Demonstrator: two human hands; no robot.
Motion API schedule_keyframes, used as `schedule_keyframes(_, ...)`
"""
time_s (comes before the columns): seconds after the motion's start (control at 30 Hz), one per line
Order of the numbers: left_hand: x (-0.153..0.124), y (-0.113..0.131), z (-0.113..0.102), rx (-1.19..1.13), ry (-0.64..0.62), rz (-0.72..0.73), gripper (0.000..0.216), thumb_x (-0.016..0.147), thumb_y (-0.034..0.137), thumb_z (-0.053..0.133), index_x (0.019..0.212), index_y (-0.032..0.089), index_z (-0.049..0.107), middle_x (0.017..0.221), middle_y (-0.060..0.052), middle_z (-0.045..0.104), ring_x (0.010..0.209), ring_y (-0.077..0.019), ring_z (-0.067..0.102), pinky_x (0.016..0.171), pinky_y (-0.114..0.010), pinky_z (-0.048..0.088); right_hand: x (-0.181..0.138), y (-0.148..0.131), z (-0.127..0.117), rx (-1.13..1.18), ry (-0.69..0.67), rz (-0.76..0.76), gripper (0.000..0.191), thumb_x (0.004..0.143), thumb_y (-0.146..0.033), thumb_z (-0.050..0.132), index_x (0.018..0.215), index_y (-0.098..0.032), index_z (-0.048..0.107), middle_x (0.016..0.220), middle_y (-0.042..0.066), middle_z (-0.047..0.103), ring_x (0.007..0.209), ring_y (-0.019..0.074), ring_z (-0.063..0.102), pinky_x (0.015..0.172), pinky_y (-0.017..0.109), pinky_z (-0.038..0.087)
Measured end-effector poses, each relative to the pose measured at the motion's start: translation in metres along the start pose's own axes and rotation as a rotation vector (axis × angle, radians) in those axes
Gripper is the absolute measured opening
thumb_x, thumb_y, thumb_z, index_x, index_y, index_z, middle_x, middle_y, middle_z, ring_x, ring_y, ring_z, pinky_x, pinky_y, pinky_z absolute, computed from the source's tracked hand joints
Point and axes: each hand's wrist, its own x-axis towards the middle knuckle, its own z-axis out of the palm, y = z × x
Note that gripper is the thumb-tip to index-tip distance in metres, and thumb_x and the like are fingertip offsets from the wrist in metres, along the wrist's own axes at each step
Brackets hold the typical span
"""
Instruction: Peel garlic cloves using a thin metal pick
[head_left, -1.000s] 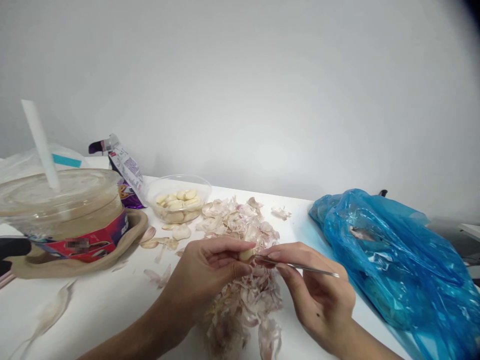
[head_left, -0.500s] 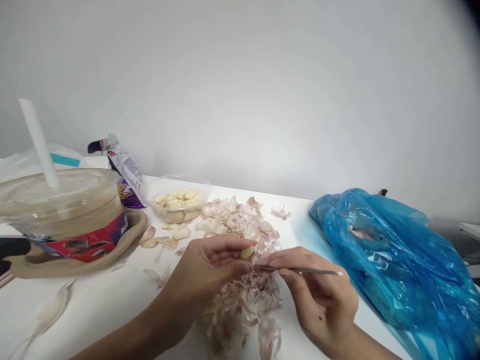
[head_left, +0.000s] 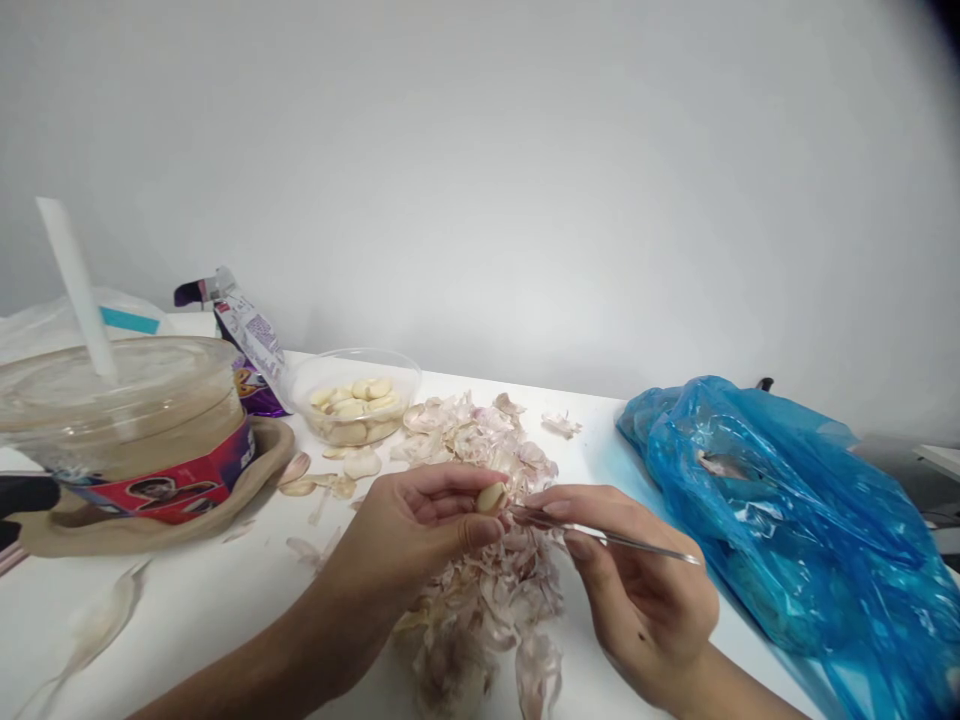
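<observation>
Between the thumb and fingers of my left hand (head_left: 431,530) is a pale garlic clove (head_left: 491,497). My right hand (head_left: 637,580) grips a thin silver metal tool (head_left: 645,547), its front end close beside the clove. The exact shape of that end is partly hidden by my fingers. Beneath both hands spreads a heap of papery garlic skins (head_left: 502,590). Behind my left hand stands a clear plastic bowl (head_left: 409,385) containing peeled garlic cloves (head_left: 356,405).
On the left, a large drink cup (head_left: 150,420) with a straw sits in a cardboard carrier (head_left: 274,450), near a purple snack wrapper (head_left: 259,385). A blue plastic bag (head_left: 787,530) takes up the right side. Behind the white table (head_left: 232,620) rises a plain wall.
The back end of the metal tool has tipped slightly lower. The clove in my left hand has turned a little and shows more of its surface. Both hands stay nearly in place.
</observation>
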Motion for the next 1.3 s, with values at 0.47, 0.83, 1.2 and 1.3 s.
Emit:
schedule_keyframes(0.47,-0.0007,0.0038,0.0036,-0.029,-0.020,-0.071,0.023,0.056,0.007,0.076,0.076,0.016,0.069,0.066,-0.002,0.074,0.064,-0.0118,0.065,0.062,-0.019,0.049,0.0021,0.0009,-0.0024,-0.014,-0.049,-0.027,0.028,0.076,0.003,0.050,0.098,-0.012,0.059,0.089,0.007,0.066,0.084,0.0163,0.063,0.069,0.029,0.055)
schedule_keyframes(0.83,0.0022,-0.0025,-0.0019,0.002,0.021,-0.048,0.023,0.059,0.011,0.075,0.079,0.016,0.064,0.068,0.000,0.071,0.069,-0.0130,0.063,0.067,-0.022,0.046,-0.0006,-0.0002,-0.0026,-0.003,-0.039,-0.006,0.029,0.076,0.002,0.050,0.100,-0.013,0.059,0.088,0.006,0.067,0.083,0.0165,0.063,0.068,0.030,0.055)
schedule_keyframes(1.2,0.0026,-0.0030,-0.0023,-0.007,-0.063,-0.073,0.014,0.067,0.019,0.070,0.076,0.016,0.059,0.068,-0.001,0.065,0.067,-0.0126,0.057,0.064,-0.023,0.043,0.0007,-0.0010,-0.0031,0.008,-0.048,-0.024,0.029,0.074,0.004,0.051,0.097,-0.012,0.059,0.085,0.006,0.066,0.080,0.0152,0.063,0.066,0.028,0.054)
schedule_keyframes(1.3,0.0029,-0.0044,-0.0025,-0.044,-0.042,-0.094,0.012,0.069,0.021,0.068,0.075,0.016,0.059,0.068,0.000,0.063,0.067,-0.0120,0.057,0.066,-0.022,0.043,0.0015,-0.0010,-0.0025,0.010,-0.063,-0.024,0.027,0.074,0.004,0.051,0.095,-0.011,0.060,0.083,0.007,0.067,0.078,0.0150,0.063,0.064,0.027,0.054)
